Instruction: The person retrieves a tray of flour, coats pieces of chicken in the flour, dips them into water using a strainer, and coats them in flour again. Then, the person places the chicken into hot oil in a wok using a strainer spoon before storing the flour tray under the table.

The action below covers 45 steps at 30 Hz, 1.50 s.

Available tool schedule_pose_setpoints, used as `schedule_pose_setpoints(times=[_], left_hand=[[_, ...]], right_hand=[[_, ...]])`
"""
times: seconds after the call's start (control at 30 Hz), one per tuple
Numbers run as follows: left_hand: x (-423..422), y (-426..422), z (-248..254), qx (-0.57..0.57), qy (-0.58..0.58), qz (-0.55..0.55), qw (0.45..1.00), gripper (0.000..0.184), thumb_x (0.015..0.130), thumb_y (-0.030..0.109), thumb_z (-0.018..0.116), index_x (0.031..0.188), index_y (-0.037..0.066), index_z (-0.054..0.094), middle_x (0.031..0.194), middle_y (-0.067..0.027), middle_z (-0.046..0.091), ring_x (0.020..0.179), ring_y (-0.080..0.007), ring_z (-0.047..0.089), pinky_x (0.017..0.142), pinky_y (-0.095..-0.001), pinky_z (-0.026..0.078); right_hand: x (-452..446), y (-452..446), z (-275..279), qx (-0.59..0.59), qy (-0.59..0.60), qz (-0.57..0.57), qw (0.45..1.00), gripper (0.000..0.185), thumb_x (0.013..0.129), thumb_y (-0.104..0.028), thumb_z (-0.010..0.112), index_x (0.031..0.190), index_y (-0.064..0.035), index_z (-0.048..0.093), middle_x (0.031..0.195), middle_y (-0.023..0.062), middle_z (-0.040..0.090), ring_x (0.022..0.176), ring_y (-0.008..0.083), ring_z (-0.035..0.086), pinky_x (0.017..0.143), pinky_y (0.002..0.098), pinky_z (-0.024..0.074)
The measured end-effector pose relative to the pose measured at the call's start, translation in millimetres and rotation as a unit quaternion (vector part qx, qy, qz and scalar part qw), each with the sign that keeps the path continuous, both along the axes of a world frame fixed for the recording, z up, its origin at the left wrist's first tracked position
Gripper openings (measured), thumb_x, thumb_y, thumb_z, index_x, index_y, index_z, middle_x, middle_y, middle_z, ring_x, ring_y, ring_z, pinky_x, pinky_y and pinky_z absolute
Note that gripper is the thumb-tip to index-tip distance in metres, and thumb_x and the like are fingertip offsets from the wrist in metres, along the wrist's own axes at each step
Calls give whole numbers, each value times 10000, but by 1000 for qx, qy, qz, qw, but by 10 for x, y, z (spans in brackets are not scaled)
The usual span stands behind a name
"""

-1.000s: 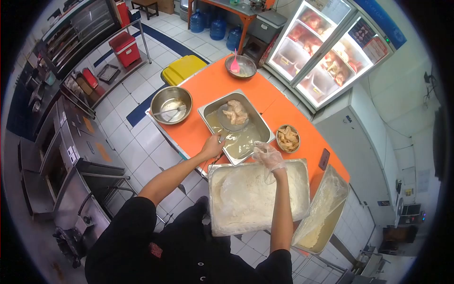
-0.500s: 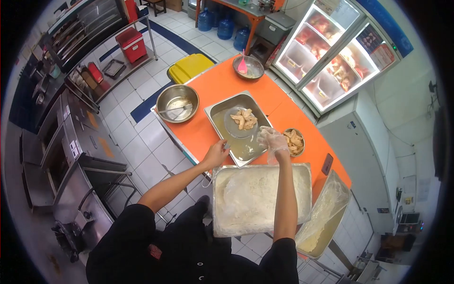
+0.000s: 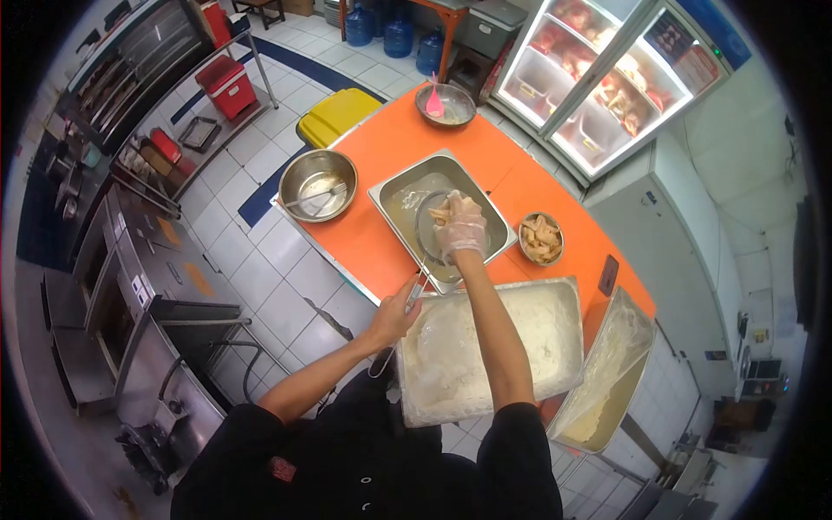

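My left hand (image 3: 394, 317) is closed around the handle (image 3: 420, 282) of a round strainer (image 3: 424, 238), near the close corner of a deep steel pan (image 3: 378, 206). Cloudy liquid lies in the pan, and the strainer is inside it. Over the strainer is my right hand (image 3: 462, 229), in a clear plastic glove, its fingers curled on pale chicken pieces (image 3: 440, 213). The hand partly hides them. To the right, a small steel bowl (image 3: 522, 250) holds more chicken pieces (image 3: 541, 237). Below my right forearm lies a wide tray of white flour (image 3: 442, 347).
On the orange table (image 3: 381, 130) stand a steel bowl (image 3: 286, 186) with a fork-like utensil and a dark bowl (image 3: 451, 123) with a pink spatula. A phone (image 3: 608, 275) and a plastic-lined pan (image 3: 637, 373) are at the right. A lit display fridge (image 3: 555, 130) stands behind.
My right hand has moved left from the pan's right edge onto the chicken in the strainer. My left hand has shifted slightly towards me, and the strainer handle now shows.
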<state>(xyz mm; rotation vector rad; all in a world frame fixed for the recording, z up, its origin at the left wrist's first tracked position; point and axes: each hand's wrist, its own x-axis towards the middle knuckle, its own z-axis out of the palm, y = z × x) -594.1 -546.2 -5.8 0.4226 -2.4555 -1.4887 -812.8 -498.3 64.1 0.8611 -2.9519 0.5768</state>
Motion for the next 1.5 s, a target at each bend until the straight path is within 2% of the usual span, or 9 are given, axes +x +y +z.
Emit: schedule_pose_setpoints(times=[0.37,0.47,0.6,0.9,0.97,1.07,1.23,1.33,1.5], left_hand=[[86,75,162,28,-51,15,998,548,939,137,616,1436,5,426,778,-256,682,560,-341,681,550,-435,525],[51,72,-113,-72,43,17,996,523,908,77,639,1392,-38,480,932,-262,704,719,-342,715,655,-423,532],[-23,165,242,11,-26,23,999,542,919,89,636,1420,-28,466,725,-190,664,497,-207,599,511,-368,469],[-4,103,200,87,-94,31,991,534,949,108,615,1438,-16,440,571,-52,569,410,-118,518,402,-306,371],[-45,76,294,107,-105,14,989,529,958,120,608,1436,-23,432,584,-47,575,408,-105,509,397,-291,368],[-102,13,172,144,-107,14,984,540,950,112,584,1440,-41,418,587,-45,572,408,-101,501,400,-274,367],[-281,-346,287,165,-139,-16,976,578,906,89,553,1446,-64,414,628,-21,576,447,-98,501,404,-270,374],[-471,-561,636,336,-223,-61,913,577,912,96,573,1447,-64,425,658,-9,565,457,-82,480,399,-247,365],[-1017,-976,486,466,-379,-55,798,103,926,90,593,979,2,590,660,13,521,455,-32,429,389,-190,331]], right_hand=[[-83,-208,-412,54,-150,23,987,487,825,-238,645,1290,-124,557,1310,246,543,1222,407,562,1002,461,487],[-56,-263,-657,23,-138,-30,990,501,806,-241,639,1281,-112,551,1299,250,572,1231,405,558,1000,463,485],[75,-276,-816,-47,-102,-118,987,443,869,-170,591,1303,-122,521,1313,253,562,1273,394,539,1017,464,476],[-36,-292,-856,-196,-158,-135,958,207,925,-168,606,1121,-112,570,1063,194,674,960,353,692,779,474,545],[-392,-137,-1171,-448,-535,-81,712,153,925,-213,642,1022,-104,595,892,126,678,764,246,695,646,403,561],[-545,342,-1036,-596,-580,-82,550,110,912,-169,652,972,-90,605,819,70,647,680,178,658,571,341,555],[49,1759,-353,-598,-430,-11,677,137,941,-140,594,1050,-56,596,964,29,581,890,137,572,779,303,479],[562,2693,-346,-238,-319,-212,892,230,856,-175,518,1040,-46,569,914,85,583,777,178,574,699,347,479],[1255,3587,-542,-247,-350,-358,830,356,848,-161,514,1191,-66,534,856,75,576,669,180,559,586,339,479]])
